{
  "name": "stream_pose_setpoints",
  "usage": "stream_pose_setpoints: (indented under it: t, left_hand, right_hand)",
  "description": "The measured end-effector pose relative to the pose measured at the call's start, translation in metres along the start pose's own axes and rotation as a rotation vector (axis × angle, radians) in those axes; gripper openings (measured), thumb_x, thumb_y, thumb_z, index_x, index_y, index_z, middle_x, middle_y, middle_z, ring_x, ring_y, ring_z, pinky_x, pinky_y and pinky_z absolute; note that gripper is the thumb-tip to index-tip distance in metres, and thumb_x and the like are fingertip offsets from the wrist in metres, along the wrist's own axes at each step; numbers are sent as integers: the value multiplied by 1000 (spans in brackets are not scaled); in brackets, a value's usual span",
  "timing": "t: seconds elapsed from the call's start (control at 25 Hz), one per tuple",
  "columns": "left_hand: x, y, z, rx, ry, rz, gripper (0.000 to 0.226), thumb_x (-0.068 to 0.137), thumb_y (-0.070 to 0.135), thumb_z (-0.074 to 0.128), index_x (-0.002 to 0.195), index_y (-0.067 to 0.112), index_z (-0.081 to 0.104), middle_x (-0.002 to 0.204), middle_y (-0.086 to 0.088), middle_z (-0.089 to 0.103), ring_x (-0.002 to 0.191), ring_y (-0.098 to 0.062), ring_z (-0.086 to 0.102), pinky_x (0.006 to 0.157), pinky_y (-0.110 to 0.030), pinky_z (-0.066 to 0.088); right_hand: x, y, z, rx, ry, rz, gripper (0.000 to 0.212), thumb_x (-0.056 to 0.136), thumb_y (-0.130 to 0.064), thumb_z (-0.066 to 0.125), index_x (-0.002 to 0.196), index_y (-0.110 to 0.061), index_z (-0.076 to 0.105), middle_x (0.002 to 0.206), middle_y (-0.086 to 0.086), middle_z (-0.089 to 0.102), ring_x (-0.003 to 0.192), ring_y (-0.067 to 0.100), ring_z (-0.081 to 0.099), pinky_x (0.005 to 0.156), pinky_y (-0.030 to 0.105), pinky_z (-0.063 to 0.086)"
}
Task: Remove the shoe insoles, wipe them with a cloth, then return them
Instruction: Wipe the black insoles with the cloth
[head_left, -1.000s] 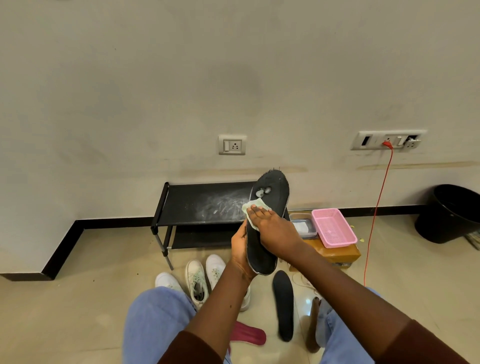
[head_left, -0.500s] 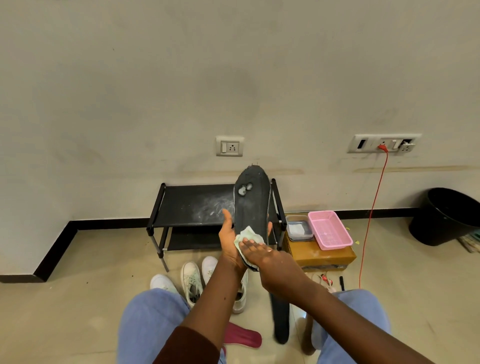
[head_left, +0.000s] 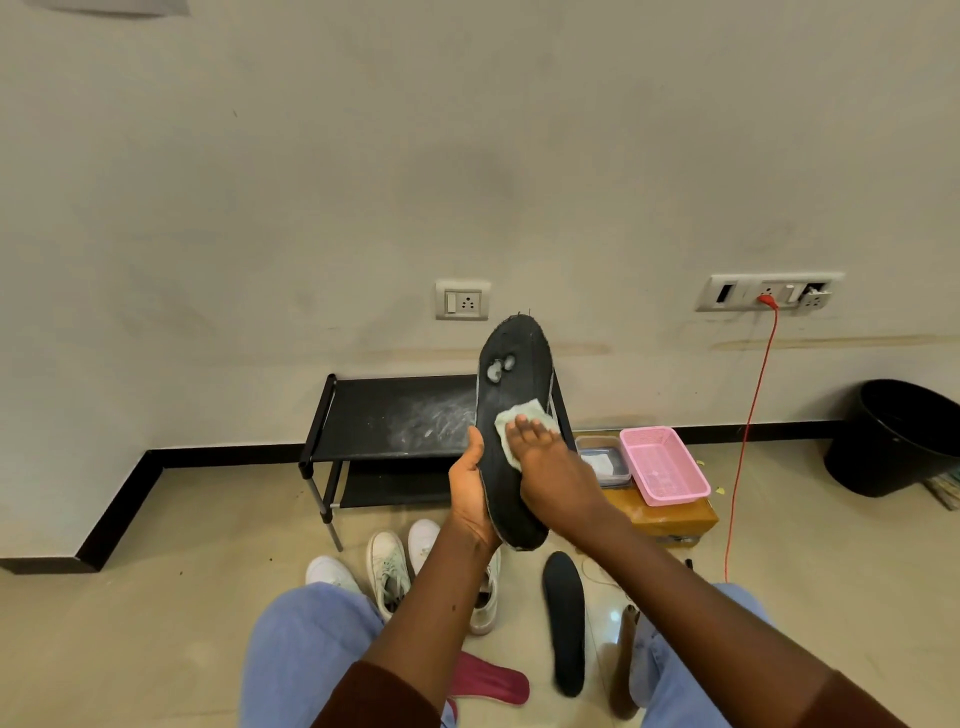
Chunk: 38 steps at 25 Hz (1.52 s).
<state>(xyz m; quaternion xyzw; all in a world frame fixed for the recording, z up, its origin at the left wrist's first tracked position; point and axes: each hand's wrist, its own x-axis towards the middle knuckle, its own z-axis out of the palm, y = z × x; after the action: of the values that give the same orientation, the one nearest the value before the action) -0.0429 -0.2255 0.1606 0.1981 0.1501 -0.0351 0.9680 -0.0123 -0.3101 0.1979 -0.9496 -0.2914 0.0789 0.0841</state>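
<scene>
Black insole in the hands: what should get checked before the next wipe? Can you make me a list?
1. The left hand grips the black insole by its lower half: ok.
2. The cloth lies under the right hand, pressed against the insole: ok.
3. The pale spots near the toe are wiped away: not ok, they show above the cloth.
4. The insole's back side is clean: cannot tell, it faces away.
5. The white shoes wait on the floor for putting it back: ok.
</scene>
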Motion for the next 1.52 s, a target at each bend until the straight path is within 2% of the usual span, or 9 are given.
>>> stream_pose_setpoints:
  t: [0.2,0.36,0.6,0.76,0.88,1.04,1.2,1.36,1.52]
  left_hand:
    - [-1,-2,3,11,14,42,66,96,48,28,83,8,78,92,-15,73,78,-28,72,61,-38,59]
    - [0,1,0,12,48,-27,71,94,55,30,89,2,76,97,-20,70,82,-34,71,67,-46,57]
    - [1,-2,2,92,183,-34,73,92,58,35,61,4,75,67,-13,70,57,-26,67,70,-38,47]
    - [3,-1,8,104,189,-41,69,92,59,34,82,3,74,77,-16,71,71,-30,66,77,-42,49]
    - [1,0,11,94,122,-41,73,94,57,29,78,4,77,87,-16,73,74,-29,71,76,-41,51]
    - [-4,-6,8,74,86,-14,59,95,52,31,97,9,73,98,-16,72,83,-30,70,71,-39,58]
    - [-7,-4,2,57,69,32,55,97,42,35,95,3,74,93,-17,72,79,-29,71,67,-35,59]
    - [0,5,-1,152,66,72,46,94,21,39,77,3,77,78,-15,72,64,-24,69,59,-29,58]
    - [-2,15,11,164,-73,104,34,65,34,72,78,3,77,79,-14,73,66,-23,70,59,-30,59]
  right_hand:
    - [21,12,-5,3,-7,12,60,96,-8,33,148,-10,3,156,9,3,143,26,8,115,38,15]
    - [-7,5,4,25,-69,-23,65,94,-4,36,148,-11,0,156,7,-2,144,24,4,115,38,18]
    - [-62,-19,18,91,-23,-37,57,96,-7,31,148,-12,6,156,6,4,143,18,10,113,33,19]
    - [-49,-20,14,83,42,58,65,94,-4,37,147,-7,0,156,12,-1,144,22,2,115,32,12]
    - [-24,-15,6,73,96,89,62,93,-2,33,147,-5,0,155,13,-1,144,24,-1,116,33,7]
    - [11,0,-7,191,182,120,51,96,-8,33,146,-7,19,155,9,15,142,26,15,114,35,18]
    - [14,12,-17,577,322,213,35,91,-10,55,126,-10,55,140,4,46,124,23,49,107,27,31]
    - [5,17,-13,566,316,246,34,83,-11,66,117,-10,63,133,3,54,117,21,55,102,24,36]
    - [-2,14,-14,593,287,216,35,84,-9,65,118,-9,61,133,0,53,117,17,54,97,19,36]
